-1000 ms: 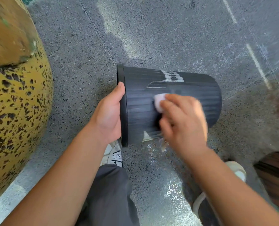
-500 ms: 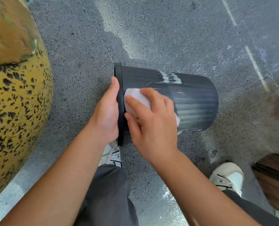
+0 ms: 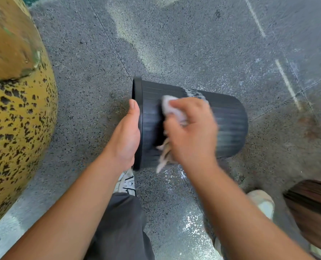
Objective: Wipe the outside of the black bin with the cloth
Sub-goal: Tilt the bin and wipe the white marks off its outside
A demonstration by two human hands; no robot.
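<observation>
Lying on its side on the speckled floor (image 3: pixel 193 53), the ribbed black bin (image 3: pixel 229 117) runs left to right, rim leftward; its inside is hidden. The left hand (image 3: pixel 126 139) grips that rim. The right hand (image 3: pixel 191 134), blurred, clutches a pale cloth (image 3: pixel 170 107) against the wall.
</observation>
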